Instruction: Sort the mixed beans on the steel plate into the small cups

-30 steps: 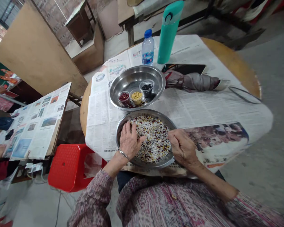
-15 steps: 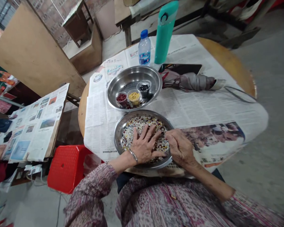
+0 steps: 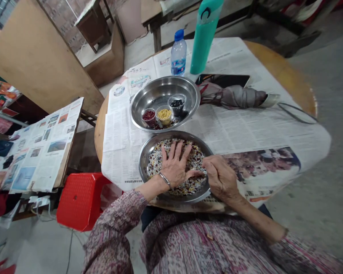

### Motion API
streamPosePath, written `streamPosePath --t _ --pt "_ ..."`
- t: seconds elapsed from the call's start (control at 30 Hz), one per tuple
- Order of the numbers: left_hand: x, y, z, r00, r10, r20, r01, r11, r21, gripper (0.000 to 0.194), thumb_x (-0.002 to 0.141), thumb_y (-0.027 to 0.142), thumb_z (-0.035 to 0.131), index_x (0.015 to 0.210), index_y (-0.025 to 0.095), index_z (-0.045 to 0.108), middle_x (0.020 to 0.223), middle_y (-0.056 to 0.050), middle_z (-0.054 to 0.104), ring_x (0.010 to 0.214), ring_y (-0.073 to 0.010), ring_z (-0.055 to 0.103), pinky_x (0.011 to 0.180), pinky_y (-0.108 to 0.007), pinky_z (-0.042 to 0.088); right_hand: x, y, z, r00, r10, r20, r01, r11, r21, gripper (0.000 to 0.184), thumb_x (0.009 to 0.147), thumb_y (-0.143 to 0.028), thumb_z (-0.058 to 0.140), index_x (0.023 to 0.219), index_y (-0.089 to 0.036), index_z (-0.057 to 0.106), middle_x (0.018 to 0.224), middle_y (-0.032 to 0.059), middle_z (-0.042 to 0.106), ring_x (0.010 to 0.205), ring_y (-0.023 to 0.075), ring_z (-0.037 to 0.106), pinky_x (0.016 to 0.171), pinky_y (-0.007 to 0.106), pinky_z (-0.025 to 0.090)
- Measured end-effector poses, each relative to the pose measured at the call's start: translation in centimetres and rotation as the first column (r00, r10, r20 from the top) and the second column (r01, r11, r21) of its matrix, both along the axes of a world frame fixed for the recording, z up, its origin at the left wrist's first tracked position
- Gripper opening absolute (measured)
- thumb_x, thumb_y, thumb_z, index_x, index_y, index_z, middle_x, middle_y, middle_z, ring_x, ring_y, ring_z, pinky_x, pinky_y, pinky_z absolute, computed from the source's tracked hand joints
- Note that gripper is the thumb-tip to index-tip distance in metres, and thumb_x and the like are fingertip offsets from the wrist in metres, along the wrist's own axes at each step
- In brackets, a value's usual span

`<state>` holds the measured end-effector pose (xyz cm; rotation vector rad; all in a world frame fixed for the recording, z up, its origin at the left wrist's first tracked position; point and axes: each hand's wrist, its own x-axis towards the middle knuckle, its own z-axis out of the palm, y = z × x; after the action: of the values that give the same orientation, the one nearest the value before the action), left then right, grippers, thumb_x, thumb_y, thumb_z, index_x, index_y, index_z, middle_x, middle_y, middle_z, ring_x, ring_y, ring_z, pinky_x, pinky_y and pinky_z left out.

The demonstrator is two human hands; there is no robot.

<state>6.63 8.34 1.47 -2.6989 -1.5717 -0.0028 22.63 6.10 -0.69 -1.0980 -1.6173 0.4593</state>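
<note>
A shallow steel basin [image 3: 171, 134] sits at the front of the table, holding a speckled mix of white, dark red and yellow grains and beans [image 3: 197, 163]. My left hand [image 3: 175, 167] lies flat on the mix with its fingers spread, and a thin bangle circles the wrist. My right hand [image 3: 221, 179] rests curled at the basin's right rim, fingers closed, with any grains inside hidden. Behind stands a larger steel basin [image 3: 162, 83] with several small cups: red beans [image 3: 149, 116], yellow grains [image 3: 164, 115] and black beans [image 3: 177, 104].
Newspaper [image 3: 246, 129] covers the round wooden table. Beyond the basins stand a water bottle [image 3: 178, 53] and a teal flask [image 3: 205, 36]. A folded grey umbrella [image 3: 231, 97] lies on a dark tablet [image 3: 223, 80]. A red stool [image 3: 80, 201] stands at the left.
My left hand has opened flat and moved across the mix toward the basin's middle, spreading the grains. My right hand stays near the right rim.
</note>
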Motion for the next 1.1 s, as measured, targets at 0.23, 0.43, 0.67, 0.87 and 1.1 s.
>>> streamPosePath --t 0.23,0.43,0.67,0.87,1.1 --pt "-0.7 -1.3 1.0 0.969 -0.239 -0.054 0.238 0.971 -0.031 0.084 0.091 0.073 0.025 0.155 0.019 0.019 0.164 -0.009 0.013 0.152 -0.0327 0.007 0.117 -0.065 0.016 0.0 0.1 -0.1 1.000 0.013 -0.008 -0.013 1.000 0.004 0.017 0.096 -0.021 0.041 0.083 -0.024 0.052 0.079 0.0032 0.057 0.076 0.0193 0.054 0.073 0.037 0.044" --pt "-4.3 -1.3 0.8 0.998 0.024 -0.049 -0.024 1.000 0.003 0.090 0.086 0.077 0.036 0.155 0.020 0.023 0.162 -0.013 0.021 0.150 -0.0365 0.015 0.117 -0.065 0.018 0.0 0.1 -0.2 1.000 0.007 0.001 -0.007 1.000 0.026 0.016 0.095 -0.018 0.042 0.083 -0.024 0.051 0.079 0.0024 0.057 0.075 0.0184 0.054 0.073 0.036 0.044" --pt "-1.2 1.6 1.4 0.938 0.276 0.209 -0.278 0.960 -0.023 0.078 0.090 0.065 0.047 0.144 0.010 0.035 0.143 -0.020 0.046 0.133 -0.0320 0.042 0.113 -0.047 0.035 0.0 0.2 -0.2 1.000 0.007 0.010 -0.008 0.999 0.040 0.017 0.095 -0.016 0.041 0.082 -0.024 0.050 0.078 0.0023 0.056 0.075 0.0180 0.053 0.071 0.035 0.043" --pt "1.8 3.5 2.3 0.951 0.209 0.228 -0.174 0.971 -0.163 0.044 0.090 0.051 0.059 0.121 0.020 0.053 0.121 -0.009 0.055 0.114 -0.0270 0.051 0.098 -0.040 0.046 -0.1 0.2 0.2 1.000 0.001 0.029 -0.003 0.998 0.061 0.017 0.095 -0.014 0.041 0.082 -0.023 0.049 0.078 0.0022 0.055 0.074 0.0174 0.052 0.069 0.034 0.042" --pt "0.0 0.7 4.2 0.987 -0.105 0.124 0.141 0.932 -0.334 0.020 0.094 0.035 0.054 0.104 0.020 0.062 0.102 -0.006 0.060 0.098 -0.0204 0.058 0.088 -0.033 0.050 -0.1 0.3 0.1 1.000 0.007 0.022 -0.008 0.997 0.077 0.017 0.095 -0.012 0.042 0.084 -0.023 0.049 0.078 0.0021 0.054 0.075 0.0172 0.052 0.072 0.034 0.043"
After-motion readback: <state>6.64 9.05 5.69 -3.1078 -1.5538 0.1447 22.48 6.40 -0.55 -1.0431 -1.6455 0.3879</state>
